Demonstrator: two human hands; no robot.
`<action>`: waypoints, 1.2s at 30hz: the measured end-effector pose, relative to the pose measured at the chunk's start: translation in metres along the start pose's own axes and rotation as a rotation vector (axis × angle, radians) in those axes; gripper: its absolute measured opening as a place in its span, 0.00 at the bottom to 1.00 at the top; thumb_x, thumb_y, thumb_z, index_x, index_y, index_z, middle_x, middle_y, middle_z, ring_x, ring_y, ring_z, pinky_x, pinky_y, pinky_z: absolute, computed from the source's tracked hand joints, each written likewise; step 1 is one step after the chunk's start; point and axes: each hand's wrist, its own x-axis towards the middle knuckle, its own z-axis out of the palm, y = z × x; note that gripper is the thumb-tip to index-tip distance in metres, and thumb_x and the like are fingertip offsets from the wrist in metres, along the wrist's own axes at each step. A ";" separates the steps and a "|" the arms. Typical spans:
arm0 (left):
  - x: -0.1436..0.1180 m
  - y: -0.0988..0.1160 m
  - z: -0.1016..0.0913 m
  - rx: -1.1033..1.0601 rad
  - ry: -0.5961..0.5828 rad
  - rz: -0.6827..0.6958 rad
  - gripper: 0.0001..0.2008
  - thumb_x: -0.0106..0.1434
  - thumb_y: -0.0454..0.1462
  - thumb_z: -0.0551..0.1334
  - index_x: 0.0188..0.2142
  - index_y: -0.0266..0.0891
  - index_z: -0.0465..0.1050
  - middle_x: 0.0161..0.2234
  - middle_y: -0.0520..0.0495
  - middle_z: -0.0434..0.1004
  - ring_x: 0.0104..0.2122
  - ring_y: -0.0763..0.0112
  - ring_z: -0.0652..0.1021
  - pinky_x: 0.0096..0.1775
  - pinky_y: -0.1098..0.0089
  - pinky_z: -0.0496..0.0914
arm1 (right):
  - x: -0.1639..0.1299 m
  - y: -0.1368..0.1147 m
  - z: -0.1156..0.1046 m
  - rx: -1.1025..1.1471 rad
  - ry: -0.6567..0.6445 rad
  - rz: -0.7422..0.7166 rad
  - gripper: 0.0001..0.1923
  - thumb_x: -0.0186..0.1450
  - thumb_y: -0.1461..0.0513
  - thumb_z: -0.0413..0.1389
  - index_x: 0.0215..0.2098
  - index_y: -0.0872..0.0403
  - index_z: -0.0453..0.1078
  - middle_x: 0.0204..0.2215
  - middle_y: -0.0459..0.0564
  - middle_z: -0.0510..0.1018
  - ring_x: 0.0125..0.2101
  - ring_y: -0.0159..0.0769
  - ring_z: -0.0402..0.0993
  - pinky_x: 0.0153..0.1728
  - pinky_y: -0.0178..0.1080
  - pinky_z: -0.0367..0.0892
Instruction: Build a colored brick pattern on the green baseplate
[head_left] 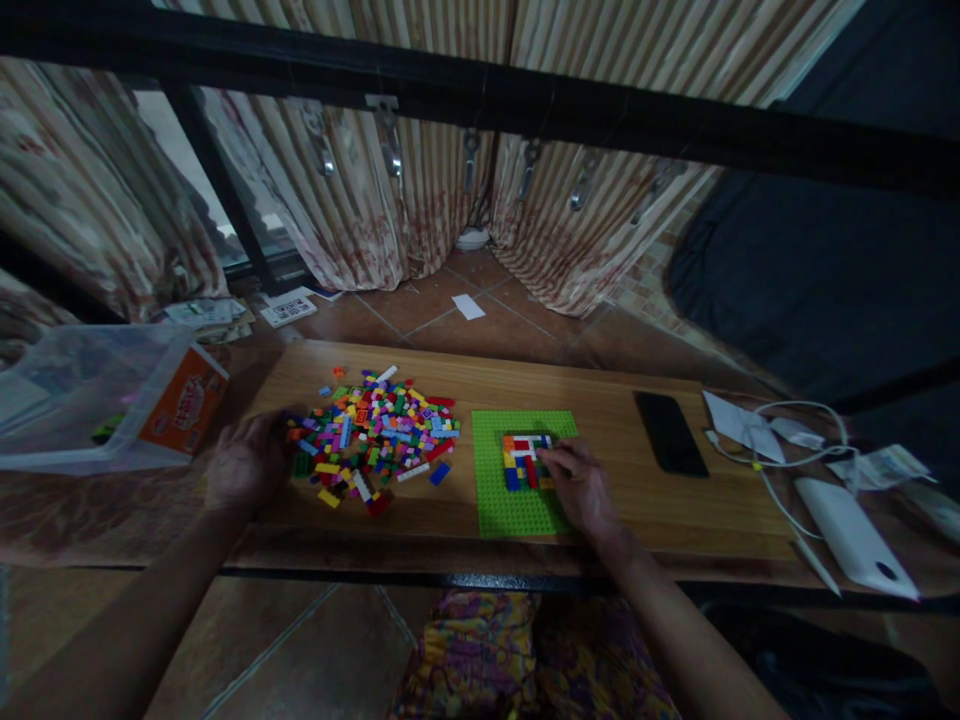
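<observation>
On a low wooden board (615, 480), the right hand (581, 490) rests on a green baseplate (517, 505), its fingertips (546, 458) pressed together against the right edge of a small block of assembled bricks (525, 460) in red, blue, yellow and white; whether a loose brick sits between those fingertips cannot be told from here. The left hand (247, 462) lies curled at the left margin of a heap of loose bricks (379, 435), fingers bent onto the nearest pieces, and it is not clear that anything is pinched. The bricks look like small, rigid, lightweight plastic, smooth enough to slip from a loose hold, so a thumb-and-forefinger pinch on two opposite side walls probably suits them best. The baseplate appears thin and light, likely to shift under a push unless held flat. Off the board to the left stands a clear plastic tub (90, 395) with an orange label; to the right lie a dark phone (670, 432), a white cable (780, 450) and a white power bank (855, 540).
</observation>
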 end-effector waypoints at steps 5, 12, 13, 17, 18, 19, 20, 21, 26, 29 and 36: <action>0.000 0.000 0.000 -0.019 -0.009 -0.001 0.21 0.65 0.38 0.49 0.53 0.34 0.69 0.48 0.37 0.75 0.47 0.55 0.72 0.48 0.58 0.66 | -0.005 -0.005 -0.008 0.049 -0.015 0.021 0.15 0.68 0.56 0.49 0.43 0.48 0.77 0.40 0.52 0.76 0.39 0.37 0.74 0.42 0.42 0.70; -0.001 0.000 -0.001 -0.052 0.000 0.015 0.20 0.64 0.36 0.49 0.52 0.33 0.69 0.47 0.38 0.75 0.47 0.55 0.73 0.49 0.59 0.65 | -0.002 -0.034 -0.011 0.138 0.187 0.073 0.12 0.67 0.58 0.52 0.42 0.51 0.75 0.39 0.52 0.77 0.41 0.38 0.74 0.42 0.42 0.69; -0.001 0.000 -0.001 -0.056 0.007 0.014 0.20 0.64 0.36 0.49 0.52 0.33 0.69 0.47 0.38 0.76 0.46 0.55 0.73 0.48 0.59 0.66 | -0.002 -0.041 -0.010 0.155 0.175 0.067 0.11 0.67 0.58 0.52 0.41 0.51 0.76 0.39 0.52 0.77 0.41 0.38 0.74 0.42 0.42 0.69; -0.002 -0.001 0.002 -0.064 0.009 0.009 0.20 0.64 0.35 0.49 0.52 0.34 0.70 0.47 0.38 0.76 0.45 0.55 0.73 0.48 0.59 0.66 | -0.003 -0.069 0.004 0.187 0.061 0.009 0.10 0.67 0.60 0.52 0.41 0.50 0.75 0.39 0.50 0.77 0.41 0.37 0.74 0.44 0.42 0.69; -0.002 -0.001 0.003 -0.064 0.010 0.002 0.20 0.64 0.35 0.49 0.51 0.34 0.70 0.47 0.38 0.76 0.45 0.55 0.73 0.48 0.60 0.66 | -0.003 -0.075 0.010 0.184 0.026 -0.011 0.10 0.67 0.61 0.52 0.41 0.50 0.75 0.39 0.50 0.78 0.42 0.37 0.74 0.44 0.42 0.68; -0.002 -0.001 0.003 -0.063 0.009 -0.005 0.20 0.64 0.35 0.49 0.51 0.35 0.70 0.47 0.39 0.76 0.45 0.55 0.73 0.48 0.60 0.66 | -0.003 -0.082 0.017 0.178 -0.008 -0.028 0.10 0.67 0.61 0.51 0.41 0.49 0.75 0.39 0.50 0.77 0.42 0.37 0.74 0.44 0.42 0.68; -0.002 -0.001 0.003 -0.062 0.007 -0.012 0.19 0.64 0.35 0.49 0.51 0.35 0.70 0.47 0.39 0.76 0.45 0.56 0.73 0.48 0.60 0.66 | -0.003 -0.087 0.024 0.167 -0.040 -0.042 0.11 0.67 0.61 0.51 0.40 0.49 0.75 0.39 0.50 0.77 0.42 0.38 0.74 0.44 0.42 0.68; -0.002 -0.001 0.003 -0.062 0.006 -0.018 0.19 0.64 0.35 0.50 0.51 0.35 0.70 0.47 0.40 0.76 0.45 0.56 0.73 0.48 0.60 0.66 | -0.002 -0.092 0.031 0.153 -0.071 -0.050 0.11 0.67 0.61 0.51 0.40 0.49 0.76 0.39 0.50 0.77 0.42 0.38 0.74 0.44 0.42 0.69; -0.003 0.001 0.001 -0.082 0.003 -0.010 0.20 0.64 0.35 0.50 0.52 0.34 0.70 0.48 0.39 0.76 0.46 0.55 0.72 0.49 0.59 0.65 | 0.011 -0.107 0.061 0.110 -0.207 -0.103 0.13 0.67 0.63 0.49 0.42 0.49 0.75 0.40 0.51 0.77 0.41 0.39 0.73 0.45 0.42 0.68; -0.004 0.002 0.000 -0.096 0.008 -0.015 0.20 0.64 0.34 0.50 0.52 0.34 0.70 0.48 0.38 0.76 0.47 0.55 0.73 0.49 0.59 0.65 | 0.021 -0.114 0.075 0.083 -0.245 -0.130 0.12 0.66 0.63 0.50 0.41 0.49 0.76 0.40 0.51 0.77 0.41 0.39 0.73 0.45 0.42 0.68; -0.003 0.003 0.001 -0.108 0.013 0.008 0.19 0.64 0.34 0.49 0.52 0.33 0.71 0.46 0.39 0.77 0.46 0.55 0.73 0.49 0.59 0.65 | 0.033 -0.126 0.095 -0.035 -0.346 -0.171 0.12 0.66 0.65 0.50 0.37 0.49 0.76 0.37 0.50 0.76 0.40 0.39 0.71 0.43 0.40 0.66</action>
